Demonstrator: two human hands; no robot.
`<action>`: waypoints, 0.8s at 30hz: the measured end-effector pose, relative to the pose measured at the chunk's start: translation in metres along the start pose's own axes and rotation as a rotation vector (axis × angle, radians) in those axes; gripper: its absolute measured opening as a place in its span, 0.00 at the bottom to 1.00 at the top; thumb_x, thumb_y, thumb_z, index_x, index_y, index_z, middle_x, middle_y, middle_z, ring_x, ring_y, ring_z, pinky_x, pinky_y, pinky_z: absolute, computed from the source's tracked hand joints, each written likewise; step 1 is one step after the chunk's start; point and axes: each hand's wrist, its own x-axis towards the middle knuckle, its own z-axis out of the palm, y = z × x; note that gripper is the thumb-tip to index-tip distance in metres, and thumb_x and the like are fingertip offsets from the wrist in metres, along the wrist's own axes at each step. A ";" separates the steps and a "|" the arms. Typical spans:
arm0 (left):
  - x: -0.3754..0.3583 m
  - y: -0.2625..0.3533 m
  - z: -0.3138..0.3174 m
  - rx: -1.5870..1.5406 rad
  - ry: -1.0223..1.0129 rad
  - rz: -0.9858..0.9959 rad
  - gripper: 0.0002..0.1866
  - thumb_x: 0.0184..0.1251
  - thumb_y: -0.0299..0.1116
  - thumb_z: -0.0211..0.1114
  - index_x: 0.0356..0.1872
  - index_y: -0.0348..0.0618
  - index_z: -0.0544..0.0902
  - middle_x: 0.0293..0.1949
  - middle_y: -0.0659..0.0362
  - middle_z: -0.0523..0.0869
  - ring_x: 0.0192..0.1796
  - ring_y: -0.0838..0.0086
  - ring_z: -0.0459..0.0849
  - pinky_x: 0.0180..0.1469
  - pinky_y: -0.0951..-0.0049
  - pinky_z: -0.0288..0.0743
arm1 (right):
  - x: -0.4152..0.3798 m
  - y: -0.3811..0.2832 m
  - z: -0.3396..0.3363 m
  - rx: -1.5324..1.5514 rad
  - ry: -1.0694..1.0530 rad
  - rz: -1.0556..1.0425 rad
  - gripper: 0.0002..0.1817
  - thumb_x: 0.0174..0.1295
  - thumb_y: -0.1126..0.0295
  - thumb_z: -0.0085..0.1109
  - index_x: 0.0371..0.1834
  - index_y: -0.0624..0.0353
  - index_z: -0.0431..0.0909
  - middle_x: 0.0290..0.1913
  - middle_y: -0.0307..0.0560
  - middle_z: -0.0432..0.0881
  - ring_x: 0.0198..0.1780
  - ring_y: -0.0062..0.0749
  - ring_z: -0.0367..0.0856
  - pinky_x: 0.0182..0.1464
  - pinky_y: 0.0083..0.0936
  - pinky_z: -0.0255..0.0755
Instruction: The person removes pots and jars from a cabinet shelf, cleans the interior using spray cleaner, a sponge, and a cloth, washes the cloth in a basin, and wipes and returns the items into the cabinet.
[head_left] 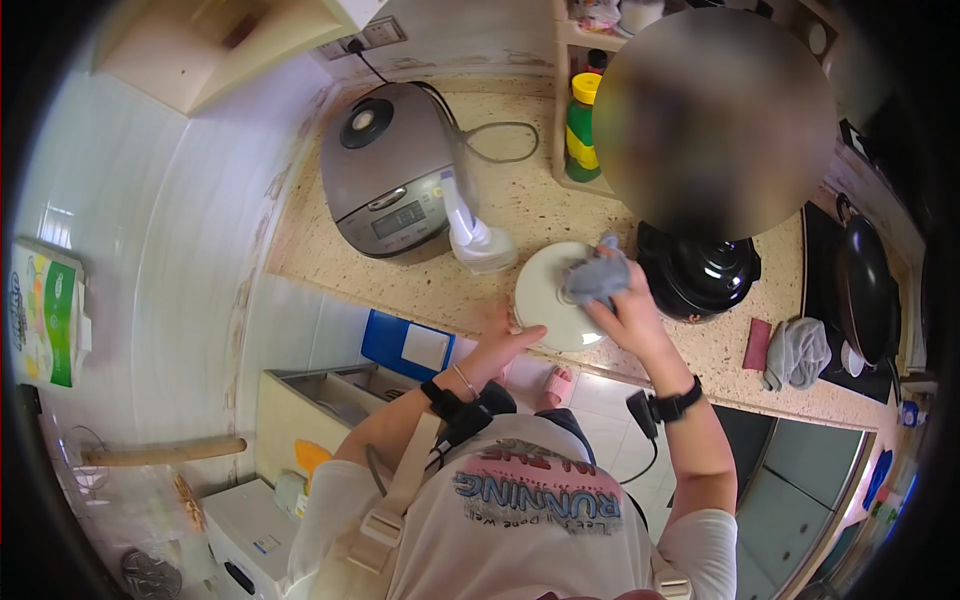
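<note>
A round white plate or lid (548, 310) rests at the front part of the speckled counter. My left hand (512, 338) holds its lower left rim, with the thumb on top. In my right hand (632, 312) is a bunched grey cloth (597, 277), pressed on the upper right of the white surface. Just to the left stands a white spray bottle (480, 240). Right behind my right hand sits a black pot (697, 273) with a glossy lid.
A grey rice cooker (390, 170) stands at the back left. A green bottle with a yellow cap (582, 128) is on a shelf. To the right are a folded grey cloth (797, 354), a red cloth (757, 344) and a black pan (867, 285). Below, a drawer (300, 400) is pulled out.
</note>
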 end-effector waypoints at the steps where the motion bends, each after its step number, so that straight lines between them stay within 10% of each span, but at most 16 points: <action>1: -0.003 0.011 0.002 -0.117 -0.082 -0.169 0.34 0.57 0.34 0.68 0.61 0.34 0.61 0.55 0.54 0.73 0.56 0.68 0.73 0.53 0.69 0.72 | 0.010 -0.001 0.008 -0.133 -0.115 0.014 0.16 0.51 0.63 0.62 0.43 0.51 0.80 0.56 0.52 0.74 0.58 0.50 0.68 0.57 0.41 0.60; 3: -0.003 0.029 0.005 -0.271 -0.169 -0.321 0.28 0.59 0.32 0.65 0.59 0.37 0.65 0.52 0.57 0.75 0.53 0.72 0.74 0.50 0.72 0.73 | 0.026 -0.005 0.025 -0.400 -0.343 0.045 0.14 0.50 0.60 0.62 0.40 0.49 0.82 0.55 0.47 0.75 0.58 0.46 0.68 0.53 0.41 0.61; 8: 0.004 -0.034 0.010 -0.273 -0.239 -0.172 0.21 0.58 0.27 0.62 0.54 0.40 0.71 0.48 0.59 0.77 0.49 0.75 0.76 0.45 0.75 0.76 | 0.016 -0.026 0.048 -0.141 -0.252 -0.270 0.11 0.45 0.65 0.64 0.34 0.50 0.83 0.52 0.42 0.78 0.56 0.40 0.71 0.50 0.38 0.59; 12: 0.005 -0.029 0.010 -0.398 -0.194 -0.288 0.26 0.55 0.26 0.63 0.57 0.42 0.68 0.51 0.56 0.75 0.49 0.73 0.78 0.42 0.71 0.78 | -0.013 -0.030 0.038 -0.040 -0.115 -0.127 0.09 0.45 0.68 0.64 0.31 0.51 0.82 0.51 0.41 0.78 0.56 0.41 0.71 0.54 0.35 0.60; 17: 0.008 0.015 0.002 -0.350 -0.158 -0.370 0.40 0.53 0.32 0.67 0.67 0.50 0.55 0.54 0.53 0.73 0.54 0.64 0.76 0.44 0.61 0.78 | -0.081 0.011 0.032 0.050 0.176 0.246 0.16 0.52 0.71 0.58 0.46 0.55 0.77 0.60 0.54 0.70 0.60 0.47 0.67 0.64 0.38 0.55; 24: 0.054 0.012 -0.023 -0.383 -0.281 -0.712 0.29 0.62 0.44 0.61 0.62 0.45 0.67 0.54 0.53 0.77 0.53 0.64 0.79 0.51 0.57 0.76 | -0.086 0.048 0.062 0.741 0.413 0.618 0.26 0.69 0.61 0.40 0.66 0.64 0.59 0.65 0.52 0.63 0.66 0.37 0.59 0.68 0.29 0.48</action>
